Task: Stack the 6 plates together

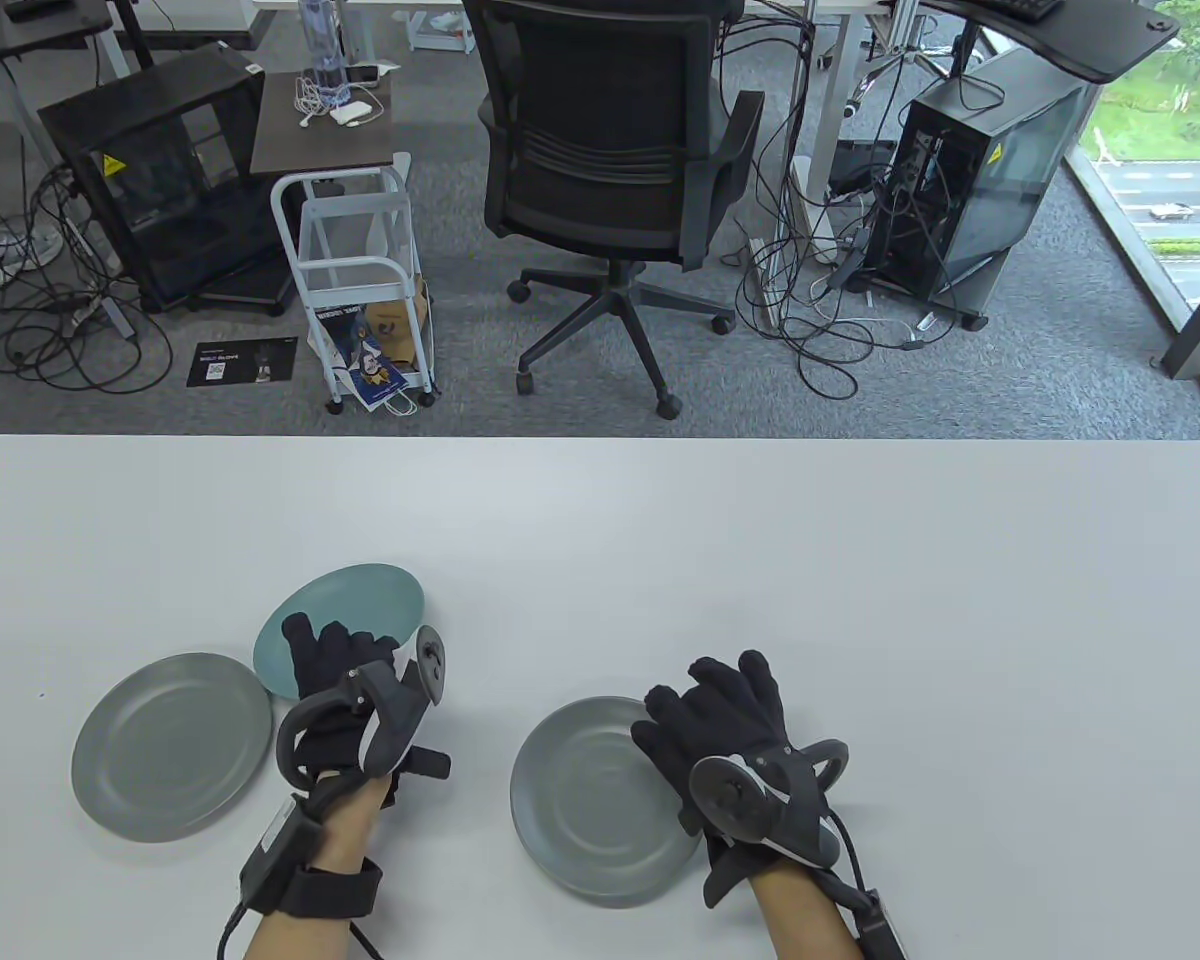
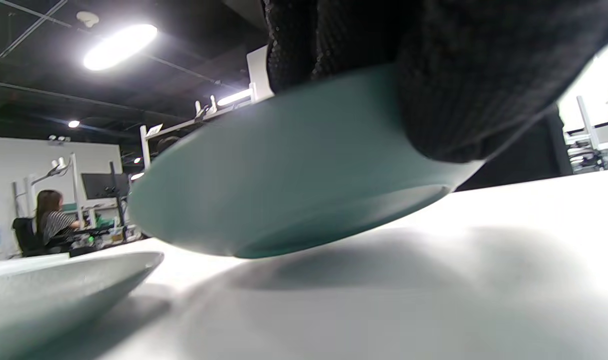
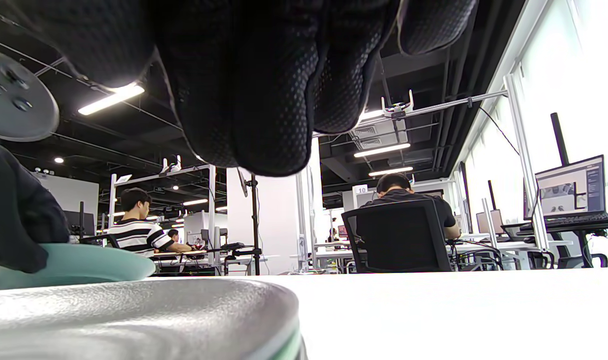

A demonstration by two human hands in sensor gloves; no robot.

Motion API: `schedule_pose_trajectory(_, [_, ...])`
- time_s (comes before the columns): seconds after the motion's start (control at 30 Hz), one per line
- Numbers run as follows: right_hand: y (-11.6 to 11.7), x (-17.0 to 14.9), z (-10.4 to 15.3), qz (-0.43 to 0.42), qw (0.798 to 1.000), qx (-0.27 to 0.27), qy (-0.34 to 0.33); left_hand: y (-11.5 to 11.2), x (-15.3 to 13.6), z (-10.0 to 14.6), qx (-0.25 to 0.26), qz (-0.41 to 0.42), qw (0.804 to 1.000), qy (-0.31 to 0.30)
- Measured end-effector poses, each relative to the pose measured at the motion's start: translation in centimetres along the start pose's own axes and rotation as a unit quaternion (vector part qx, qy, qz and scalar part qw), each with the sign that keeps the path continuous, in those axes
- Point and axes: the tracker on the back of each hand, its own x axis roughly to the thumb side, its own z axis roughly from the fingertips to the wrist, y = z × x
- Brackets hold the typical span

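A teal plate (image 1: pixel 360 600) is tilted up off the table; my left hand (image 1: pixel 335 645) grips its near rim. In the left wrist view my fingers (image 2: pixel 434 75) clamp over the teal plate (image 2: pixel 293 185), whose base hangs just above the table. A single grey plate (image 1: pixel 170 745) lies flat to its left and also shows in the left wrist view (image 2: pixel 58 290). A grey-topped stack of plates (image 1: pixel 590 790) lies at centre; my right hand (image 1: pixel 720 700) rests on its right rim with the fingers spread. In the right wrist view a green edge shows under the stack's top plate (image 3: pixel 133 315).
The white table (image 1: pixel 760 560) runs far back and to the right. Beyond its far edge stand an office chair (image 1: pixel 615 150) and a small white cart (image 1: pixel 360 280) on the floor.
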Motion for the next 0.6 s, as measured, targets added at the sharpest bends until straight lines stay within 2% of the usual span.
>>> schedule_pose_trajectory(0.2, [0.0,-0.4,0.1,0.001,1.000,0.002,0.009,1.9,0.2,2.7,0.049,0.025,0.998,-0.028])
schedule_pose_trajectory(0.6, [0.2,-1.4,0.3,0.007,0.999,0.009,0.037,4.0,1.9,5.7,0.093,0.044,0.991,-0.083])
